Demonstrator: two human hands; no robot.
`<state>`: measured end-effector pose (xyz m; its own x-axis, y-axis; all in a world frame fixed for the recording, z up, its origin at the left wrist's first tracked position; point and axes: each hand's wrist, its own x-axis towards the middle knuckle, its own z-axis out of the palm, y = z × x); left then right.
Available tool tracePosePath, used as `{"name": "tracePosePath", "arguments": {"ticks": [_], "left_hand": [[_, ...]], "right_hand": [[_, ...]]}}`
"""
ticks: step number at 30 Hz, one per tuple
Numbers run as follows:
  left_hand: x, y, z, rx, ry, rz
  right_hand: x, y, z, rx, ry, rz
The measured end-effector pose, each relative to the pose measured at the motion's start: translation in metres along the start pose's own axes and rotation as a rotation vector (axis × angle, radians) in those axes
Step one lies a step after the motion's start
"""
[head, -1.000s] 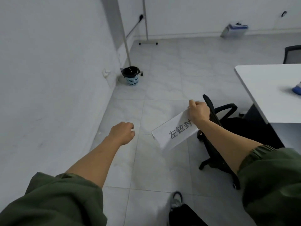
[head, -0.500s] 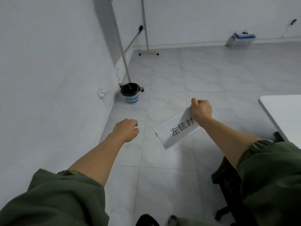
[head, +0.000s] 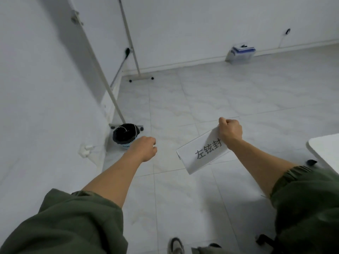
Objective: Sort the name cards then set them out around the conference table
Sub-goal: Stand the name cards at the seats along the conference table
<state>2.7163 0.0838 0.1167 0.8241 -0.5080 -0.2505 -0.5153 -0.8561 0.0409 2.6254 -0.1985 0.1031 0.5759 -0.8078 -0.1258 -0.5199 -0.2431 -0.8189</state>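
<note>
Grey tiled floor (head: 183, 107) filled most of the view, and only a corner of the white table (head: 328, 149) showed at the right edge.

**Card.** One folded white card (head: 201, 154), printed with three dark characters, hung in the air above the floor. It was well apart from the table and not yet set out. No other cards were in view.

**Hands.** The right hand (head: 230, 132) pinched the card's upper end, with its fingers curled tightly over the paper. The left hand (head: 145, 147) reached forward with its fingers loosely curled and held nothing.

**Change noted.** One second earlier a broad stretch of the table and a black chair had stood at the right. The table had since slid out to a mere corner, and the chair had dropped almost out of sight. The bin (head: 125, 136) by the wall had drawn nearer. The grip and the card's tilt were unaltered.

**Assessment.** The person appeared to be walking along or around the table end, carrying this card to another seat. The card had still to be placed.
</note>
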Motion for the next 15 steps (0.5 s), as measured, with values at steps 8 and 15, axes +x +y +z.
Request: {"name": "tracePosePath", "arguments": {"ticks": [8,15], "left_hand": [[0.201,0.024,-0.055,0.054,-0.026,0.178],[0.388,0.079,-0.087,0.108,-0.044,0.279]], "right_hand": [[0.155,-0.038,0.02,0.05,0.158,0.102],[0.318,-0.04,0.03,0.065,0.239,0.179]]}}
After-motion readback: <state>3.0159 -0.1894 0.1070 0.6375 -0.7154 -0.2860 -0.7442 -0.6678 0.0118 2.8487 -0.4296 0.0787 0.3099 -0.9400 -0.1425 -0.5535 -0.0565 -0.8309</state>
